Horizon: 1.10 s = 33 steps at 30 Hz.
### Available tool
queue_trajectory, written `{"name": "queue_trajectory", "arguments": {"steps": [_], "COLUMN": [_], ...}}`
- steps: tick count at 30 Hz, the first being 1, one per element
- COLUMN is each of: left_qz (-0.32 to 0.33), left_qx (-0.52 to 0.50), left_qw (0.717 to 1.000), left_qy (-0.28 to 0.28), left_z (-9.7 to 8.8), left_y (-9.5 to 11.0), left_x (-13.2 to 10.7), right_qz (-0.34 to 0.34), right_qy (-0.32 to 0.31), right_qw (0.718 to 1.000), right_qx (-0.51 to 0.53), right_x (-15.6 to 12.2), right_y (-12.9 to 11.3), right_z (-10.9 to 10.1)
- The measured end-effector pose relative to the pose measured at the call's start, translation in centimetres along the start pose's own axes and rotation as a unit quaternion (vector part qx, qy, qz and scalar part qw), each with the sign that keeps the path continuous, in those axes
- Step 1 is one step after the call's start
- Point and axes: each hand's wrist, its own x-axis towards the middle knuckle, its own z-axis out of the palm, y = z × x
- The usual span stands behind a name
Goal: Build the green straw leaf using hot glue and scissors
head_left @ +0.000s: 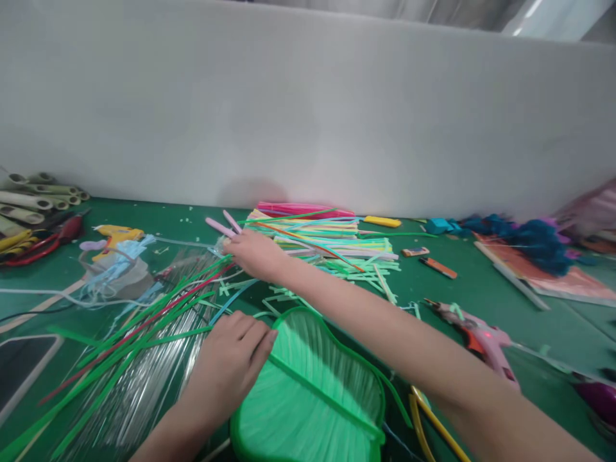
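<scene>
My left hand point(235, 350) is closed, its thumb and curled fingers at the upper left edge of a green leaf-shaped panel point(322, 378). The panel has a darker green rim and a raised midrib, with streaky translucent green filling. My right arm reaches across above it. Beyond the left hand, my right hand point(257, 255) is closed around a lilac two-pronged tool point(220, 227), whose prongs point up and left; the rest is hidden in the fingers. Long green and red strips point(158, 327) and clear shiny strands point(144, 391) lie beside both hands.
Bundled pastel strips point(337, 247) lie near the white partition point(308, 109). A yellow glue gun point(118, 239), red-handled pliers point(58, 239) and bamboo tubes point(29, 200) are left. At right are a pink glue gun point(486, 343), orange cutter point(437, 267) and dark blue fluffy material point(541, 247).
</scene>
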Motion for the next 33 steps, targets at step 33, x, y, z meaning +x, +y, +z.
{"name": "queue_trajectory", "arguments": {"steps": [33], "left_qz": [-0.318], "left_qx": [-0.258], "left_qw": [0.901], "left_qy": [-0.142], "left_z": [0.2], "left_y": [-0.3], "left_x": [-0.2], "right_qz": [0.108], "right_qy": [0.106], "right_qw": [0.942], "right_qx": [0.298], "right_x": [3.4], "right_y": [0.6], "right_z": [-2.3]}}
